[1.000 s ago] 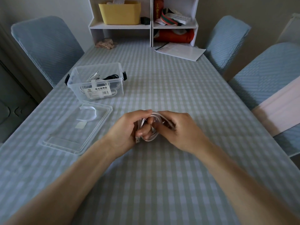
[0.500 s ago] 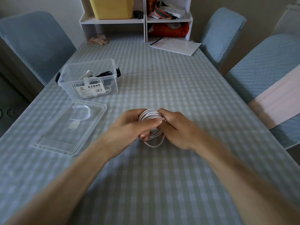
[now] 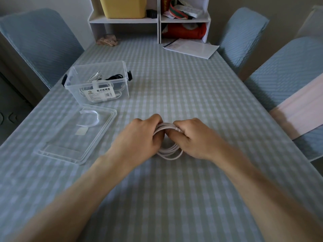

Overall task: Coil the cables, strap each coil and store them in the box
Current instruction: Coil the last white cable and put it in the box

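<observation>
**Both hands grip the white coil at centre frame**

I see both forearms reach in from the bottom corners and meet at the middle of the frame. My left hand (image 3: 139,137) has its fingers curled round the upper left side of the white cable coil (image 3: 170,152), knuckles up. My right hand (image 3: 194,137) pinches the top of the same coil, fingers folded tight over the strands. The lower loops hang out below and between the two hands, near the tablecloth (image 3: 174,198); I cannot tell whether they touch it.

In the upper left stands the clear box (image 3: 97,81), open, with white and black cables inside. Its front label reads "欧式收纳盒"; the smaller print beneath is too fine to read. The clear lid (image 3: 76,135) lies flat just below the box, with a white strap (image 3: 90,117) resting on it.

The cloth is a pale blue-and-green check. Blue-covered chairs (image 3: 244,32) flank the table, and a white shelf unit (image 3: 157,20) stands at the top edge with a yellow bin (image 3: 122,6).
</observation>
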The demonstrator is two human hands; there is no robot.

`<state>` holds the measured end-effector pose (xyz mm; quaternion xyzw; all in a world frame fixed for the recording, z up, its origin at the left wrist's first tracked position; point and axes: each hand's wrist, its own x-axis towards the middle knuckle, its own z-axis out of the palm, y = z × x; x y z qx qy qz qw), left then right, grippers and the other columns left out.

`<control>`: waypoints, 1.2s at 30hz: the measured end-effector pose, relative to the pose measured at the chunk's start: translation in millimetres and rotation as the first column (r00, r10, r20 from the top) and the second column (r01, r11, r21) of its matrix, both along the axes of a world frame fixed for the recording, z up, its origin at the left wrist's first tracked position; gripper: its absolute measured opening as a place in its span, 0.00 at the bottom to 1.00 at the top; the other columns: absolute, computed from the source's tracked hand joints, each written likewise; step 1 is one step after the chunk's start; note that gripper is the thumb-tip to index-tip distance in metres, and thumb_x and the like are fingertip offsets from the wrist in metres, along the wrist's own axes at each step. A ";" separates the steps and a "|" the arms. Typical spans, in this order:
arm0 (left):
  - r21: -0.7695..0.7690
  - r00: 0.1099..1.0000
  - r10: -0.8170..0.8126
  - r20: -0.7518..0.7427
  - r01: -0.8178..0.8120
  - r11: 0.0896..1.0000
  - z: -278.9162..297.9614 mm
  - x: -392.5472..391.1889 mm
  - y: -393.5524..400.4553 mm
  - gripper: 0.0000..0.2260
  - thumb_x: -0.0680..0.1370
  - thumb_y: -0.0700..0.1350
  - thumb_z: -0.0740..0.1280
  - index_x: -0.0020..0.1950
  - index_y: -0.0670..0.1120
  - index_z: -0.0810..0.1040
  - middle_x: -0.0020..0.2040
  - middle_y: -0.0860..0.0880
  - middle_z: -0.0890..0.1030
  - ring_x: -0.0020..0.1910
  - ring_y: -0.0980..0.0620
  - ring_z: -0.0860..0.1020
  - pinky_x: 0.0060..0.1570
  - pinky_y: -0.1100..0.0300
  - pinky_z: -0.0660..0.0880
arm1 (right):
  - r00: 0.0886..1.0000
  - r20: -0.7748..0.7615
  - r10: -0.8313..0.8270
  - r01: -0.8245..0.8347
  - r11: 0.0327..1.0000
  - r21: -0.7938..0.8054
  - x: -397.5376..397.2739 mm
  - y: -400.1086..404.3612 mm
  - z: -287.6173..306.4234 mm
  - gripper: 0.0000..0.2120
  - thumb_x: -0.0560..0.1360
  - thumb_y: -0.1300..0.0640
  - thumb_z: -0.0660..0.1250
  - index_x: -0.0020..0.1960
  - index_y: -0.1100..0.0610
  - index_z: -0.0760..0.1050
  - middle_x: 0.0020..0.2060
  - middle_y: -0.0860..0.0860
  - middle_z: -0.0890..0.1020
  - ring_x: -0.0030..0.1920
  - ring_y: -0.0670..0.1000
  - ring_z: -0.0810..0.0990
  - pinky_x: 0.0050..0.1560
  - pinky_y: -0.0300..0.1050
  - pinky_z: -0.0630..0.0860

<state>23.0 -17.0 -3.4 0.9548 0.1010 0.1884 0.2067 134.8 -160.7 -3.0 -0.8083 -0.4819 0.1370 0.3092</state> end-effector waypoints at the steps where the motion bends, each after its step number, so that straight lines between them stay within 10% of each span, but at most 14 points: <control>1: -0.006 1.000 -0.002 -0.012 0.002 1.000 0.1 -0.3 0.4 0.06 0.74 0.47 0.60 0.45 0.47 0.75 0.29 0.51 0.76 0.26 0.51 0.73 0.28 0.51 0.72 | 1.000 0.014 -0.004 0.004 1.000 -0.012 -0.3 0.4 -0.1 0.18 0.80 0.48 0.60 0.33 0.54 0.70 0.25 0.47 0.73 0.24 0.47 0.71 0.28 0.44 0.67; 9: -0.126 0.985 0.060 -0.162 -0.080 0.989 11.2 -2.9 -6.8 0.06 0.79 0.44 0.62 0.44 0.46 0.76 0.31 0.50 0.78 0.23 0.53 0.77 0.21 0.61 0.72 | 0.958 0.284 0.038 -0.048 0.998 0.028 0.7 -2.2 3.4 0.15 0.79 0.45 0.59 0.61 0.52 0.73 0.43 0.41 0.80 0.38 0.42 0.78 0.38 0.41 0.73; 17: -0.273 0.986 0.046 -0.163 -0.090 0.958 24.5 -7.8 -7.9 0.08 0.78 0.44 0.65 0.39 0.46 0.78 0.27 0.49 0.78 0.19 0.52 0.76 0.19 0.63 0.70 | 0.902 0.424 0.080 -0.050 0.995 -0.081 3.6 -4.3 6.8 0.20 0.79 0.41 0.53 0.31 0.48 0.62 0.28 0.44 0.71 0.29 0.44 0.71 0.30 0.37 0.59; 24: -0.231 0.977 0.129 -0.171 -0.167 0.959 23.3 -7.2 5.1 0.13 0.77 0.44 0.67 0.33 0.44 0.73 0.27 0.45 0.77 0.17 0.52 0.72 0.18 0.58 0.71 | 0.966 0.258 -0.019 0.012 0.999 0.030 10.1 -10.0 5.3 0.26 0.80 0.39 0.49 0.33 0.54 0.70 0.28 0.48 0.74 0.30 0.48 0.75 0.34 0.43 0.67; 31: -0.067 0.960 0.189 -0.205 -0.206 0.976 22.9 -5.7 7.9 0.13 0.79 0.46 0.62 0.34 0.50 0.70 0.30 0.48 0.77 0.21 0.52 0.74 0.24 0.57 0.74 | 0.953 -0.302 0.030 0.010 0.991 0.133 -5.0 -4.0 9.2 0.27 0.81 0.37 0.51 0.44 0.55 0.80 0.33 0.47 0.83 0.30 0.41 0.77 0.36 0.38 0.71; 36: 0.039 0.964 0.215 -0.157 -0.212 0.977 20.1 -7.1 4.0 0.13 0.79 0.46 0.61 0.34 0.51 0.67 0.31 0.48 0.75 0.29 0.46 0.74 0.31 0.52 0.73 | 0.955 -0.297 -0.010 0.049 0.991 0.126 -4.1 -1.2 6.0 0.24 0.74 0.31 0.59 0.59 0.45 0.78 0.48 0.42 0.84 0.46 0.38 0.81 0.49 0.41 0.77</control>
